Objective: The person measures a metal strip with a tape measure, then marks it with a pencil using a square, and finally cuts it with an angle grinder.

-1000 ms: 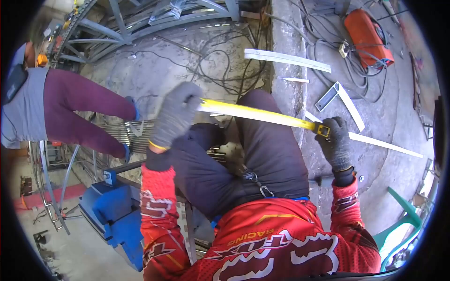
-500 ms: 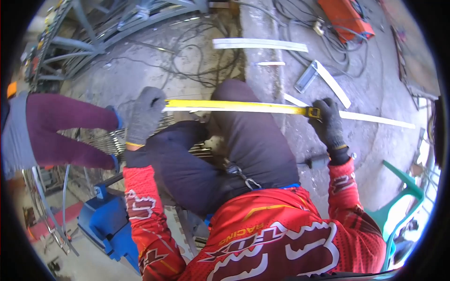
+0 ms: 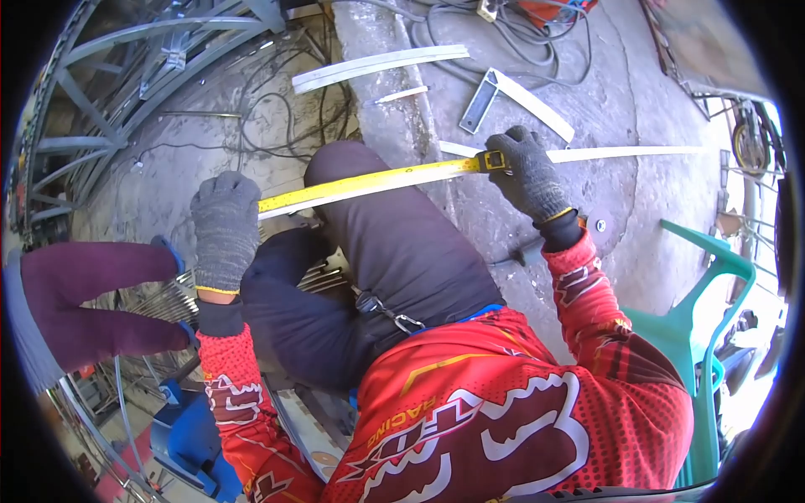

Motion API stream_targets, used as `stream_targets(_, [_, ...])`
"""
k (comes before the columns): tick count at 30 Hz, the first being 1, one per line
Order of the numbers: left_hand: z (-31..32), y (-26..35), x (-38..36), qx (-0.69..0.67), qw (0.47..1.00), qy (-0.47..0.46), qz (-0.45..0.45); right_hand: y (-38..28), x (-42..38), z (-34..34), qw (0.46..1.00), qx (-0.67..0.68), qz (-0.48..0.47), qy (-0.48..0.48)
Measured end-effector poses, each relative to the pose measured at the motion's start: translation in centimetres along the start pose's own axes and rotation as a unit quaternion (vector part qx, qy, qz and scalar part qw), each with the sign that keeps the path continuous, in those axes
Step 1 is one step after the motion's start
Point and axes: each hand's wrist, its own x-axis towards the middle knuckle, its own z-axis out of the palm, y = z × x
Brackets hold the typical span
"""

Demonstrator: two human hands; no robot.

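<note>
Currently, the left hand (image 3: 226,230) and right hand (image 3: 528,174) clutch opposite ends of the yellow tape (image 3: 369,185) along the white strip (image 3: 625,153) above the thighs (image 3: 411,251), where a slackened grip could misalign it.

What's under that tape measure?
A white strip shows along the lower edge of the tape measure and beyond the right hand, with a dark trouser leg beneath. What the tape and hand cover is hidden.

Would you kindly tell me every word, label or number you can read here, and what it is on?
"RACING": on the red jersey
"FOX": on the same jersey
Too small to read: markings on the yellow tape measure
Unclear: lettering on the left sleeve
</note>
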Motion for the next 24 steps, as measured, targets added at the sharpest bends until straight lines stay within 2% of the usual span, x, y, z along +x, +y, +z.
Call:
stream_targets(5, [0.6, 2.6, 1.5, -0.033, 0.999, -0.013, 0.018, 0.6, 0.5, 0.3, 1.0, 0.014, -0.005, 0.008])
stream_targets(7, [0.8, 3.4, 2.2, -0.024, 0.999, -0.004, 0.046, 0.6, 0.7, 0.0, 0.997, 0.055, -0.048, 0.017])
stream_targets(12, [2.4, 5.9, 3.3, -0.042, 0.998, -0.003, 0.053, 0.3, 1.0, -0.6, 0.993, 0.112, 0.015, -0.011])
stream_targets(17, [3.3, 7.8, 3.9, -0.065, 0.996, 0.004, 0.056, 1.1, 1.1, 0.0, 0.993, 0.12, 0.011, -0.01])
stream_targets(20, [3.6, 8.6, 3.9, -0.098, 0.994, -0.012, 0.049, 1.1, 1.1, 0.0, 0.993, 0.117, 0.014, -0.01])
stream_targets(22, [3.2, 9.0, 3.9, -0.113, 0.99, -0.08, 0.006, 1.1, 1.3, 0.0, 0.993, 0.113, 0.017, -0.011])
stream_targets(24, [3.6, 8.4, 4.0, -0.142, 0.987, -0.074, 0.022, 0.9, 1.3, 0.1, 0.994, 0.105, 0.029, -0.01])
